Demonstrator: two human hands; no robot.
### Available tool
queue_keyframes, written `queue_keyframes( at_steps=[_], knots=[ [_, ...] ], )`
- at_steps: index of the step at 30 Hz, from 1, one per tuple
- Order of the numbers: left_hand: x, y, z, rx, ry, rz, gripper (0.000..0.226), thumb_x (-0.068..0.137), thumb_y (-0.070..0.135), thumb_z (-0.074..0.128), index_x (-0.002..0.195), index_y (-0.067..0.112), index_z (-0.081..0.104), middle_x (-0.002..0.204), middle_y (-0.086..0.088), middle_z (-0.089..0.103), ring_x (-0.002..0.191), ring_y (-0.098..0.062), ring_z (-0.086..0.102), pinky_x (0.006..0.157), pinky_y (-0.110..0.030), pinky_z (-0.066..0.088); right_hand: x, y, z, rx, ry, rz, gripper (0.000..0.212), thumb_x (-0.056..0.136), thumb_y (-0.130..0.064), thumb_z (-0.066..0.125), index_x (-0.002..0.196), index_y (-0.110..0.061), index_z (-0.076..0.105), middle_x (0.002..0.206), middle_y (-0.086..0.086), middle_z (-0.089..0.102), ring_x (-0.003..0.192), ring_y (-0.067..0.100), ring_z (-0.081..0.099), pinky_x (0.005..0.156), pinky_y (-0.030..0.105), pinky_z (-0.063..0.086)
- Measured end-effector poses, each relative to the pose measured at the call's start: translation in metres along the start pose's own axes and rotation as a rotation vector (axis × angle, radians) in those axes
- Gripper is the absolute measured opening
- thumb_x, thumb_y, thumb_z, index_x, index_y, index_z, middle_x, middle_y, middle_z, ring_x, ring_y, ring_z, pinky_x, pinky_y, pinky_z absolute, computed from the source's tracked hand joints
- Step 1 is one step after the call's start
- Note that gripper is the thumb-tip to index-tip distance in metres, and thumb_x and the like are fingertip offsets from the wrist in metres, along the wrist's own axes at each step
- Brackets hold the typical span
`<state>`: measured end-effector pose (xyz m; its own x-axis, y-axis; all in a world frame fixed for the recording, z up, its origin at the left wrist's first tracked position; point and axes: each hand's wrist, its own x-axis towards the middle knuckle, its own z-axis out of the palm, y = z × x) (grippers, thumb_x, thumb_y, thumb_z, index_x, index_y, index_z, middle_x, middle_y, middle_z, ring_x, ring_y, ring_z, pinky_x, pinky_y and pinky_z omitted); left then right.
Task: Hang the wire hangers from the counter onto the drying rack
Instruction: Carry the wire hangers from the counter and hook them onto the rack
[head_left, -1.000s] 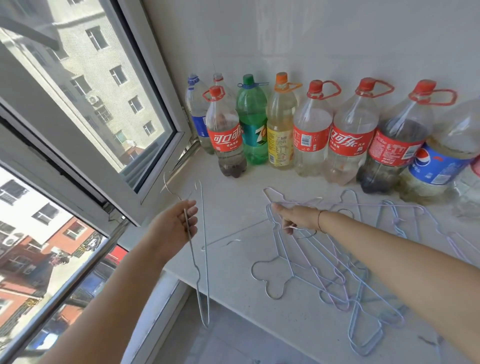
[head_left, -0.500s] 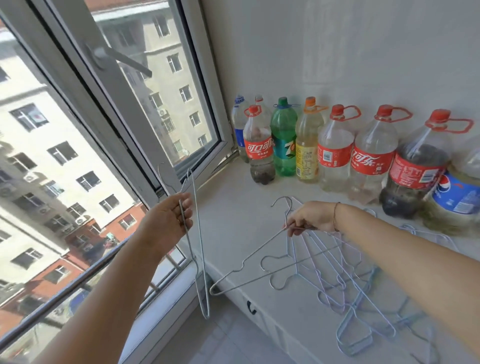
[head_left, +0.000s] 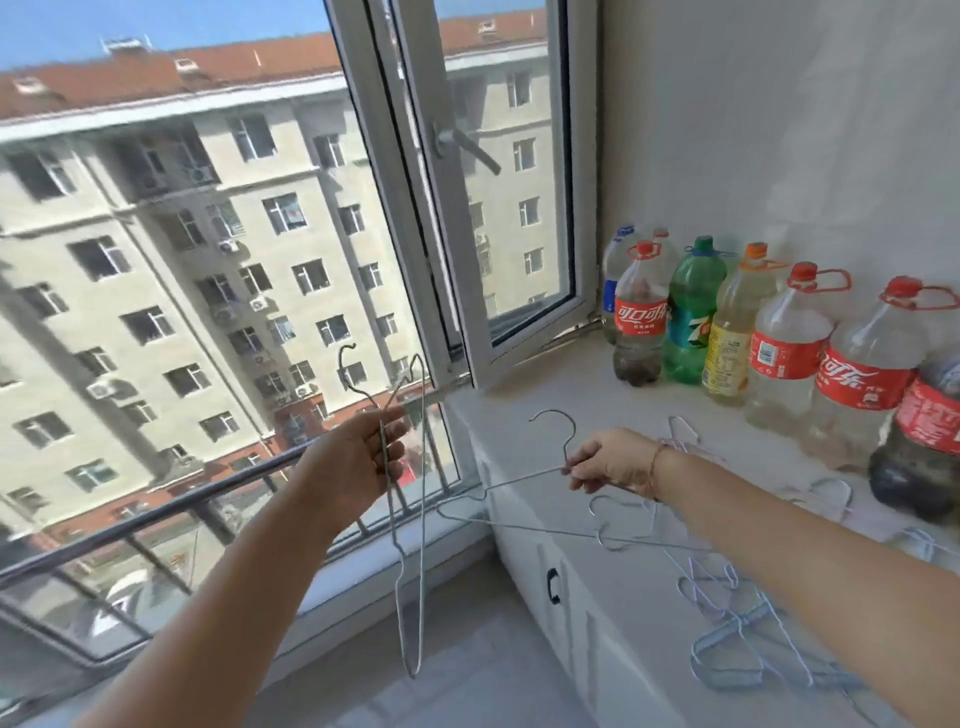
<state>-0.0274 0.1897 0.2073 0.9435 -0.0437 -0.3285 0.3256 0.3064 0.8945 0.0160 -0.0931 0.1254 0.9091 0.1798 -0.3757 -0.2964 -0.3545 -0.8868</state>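
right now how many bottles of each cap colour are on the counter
red-cap bottles: 4
blue-cap bottle: 1
green-cap bottle: 1
orange-cap bottle: 1
bottle with cap out of frame: 1
total: 8

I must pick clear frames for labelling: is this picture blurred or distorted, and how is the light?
Head view: bright daylight from outside; left hand and its hanger slightly blurred, right hand sharper; the wide lens makes the window frame lean.

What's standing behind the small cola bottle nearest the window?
Behind the small cola bottle stand a blue-labelled bottle and a second clear bottle. The cola bottle covers most of that second one, so its label cannot be seen.
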Motion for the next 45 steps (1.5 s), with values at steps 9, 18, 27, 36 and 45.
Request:
queue_keyframes(
  at_steps=[9,18,27,36,45],
  knots=[
    [-0.108,0.008,-0.113,-0.06,0.209,0.128,0.024,0.099,0.011,0.037,0.104,0.012,0.06,0.067,0.004,0.071,0.056,-0.008,0.059,0.052,-0.018,0.045,-0.027,-0.065,0.133,0.377,-0.296,0.049,0.018,0.09,0.007,0.048,0.089,-0.007,0.06,0.063,0.002,0.071,0.049,0.005,0.064,0.036,0.01,0.032],
    [-0.24,0.013,-0.248,-0.133,0.453,0.172,0.028,0.097,0.012,0.044,0.119,-0.001,0.052,0.08,-0.006,0.072,0.056,-0.01,0.057,0.041,-0.018,0.044,-0.099,-0.132,0.318,0.541,-0.507,0.063,0.012,0.088,0.002,0.054,0.086,-0.004,0.064,0.06,0.004,0.069,0.05,0.006,0.065,0.047,0.014,0.039],
    [-0.387,0.026,-0.385,-0.108,0.622,0.218,0.016,0.096,0.012,0.047,0.099,0.003,0.061,0.076,-0.006,0.064,0.058,-0.013,0.055,0.046,-0.021,0.046,-0.201,-0.18,0.51,0.65,-0.64,0.084,0.009,0.089,0.005,0.048,0.093,0.004,0.057,0.07,0.013,0.062,0.045,0.011,0.063,0.04,0.016,0.048],
    [-0.5,0.083,-0.49,-0.129,0.788,0.317,0.014,0.093,0.004,0.05,0.098,-0.003,0.061,0.07,-0.011,0.07,0.05,-0.013,0.059,0.046,-0.022,0.048,-0.268,-0.259,0.641,0.698,-0.856,-0.002,0.008,0.082,-0.002,0.058,0.089,0.001,0.059,0.059,0.009,0.068,0.05,0.011,0.067,0.042,0.014,0.05],
    [-0.541,0.159,-0.583,-0.057,0.975,0.484,0.024,0.092,0.011,0.052,0.111,-0.002,0.062,0.09,-0.015,0.069,0.06,-0.015,0.057,0.04,-0.022,0.042,-0.289,-0.353,0.752,0.573,-0.963,-0.265,0.007,0.086,-0.007,0.058,0.085,-0.003,0.063,0.055,0.001,0.068,0.044,0.005,0.061,0.038,0.012,0.041]
  ],
)
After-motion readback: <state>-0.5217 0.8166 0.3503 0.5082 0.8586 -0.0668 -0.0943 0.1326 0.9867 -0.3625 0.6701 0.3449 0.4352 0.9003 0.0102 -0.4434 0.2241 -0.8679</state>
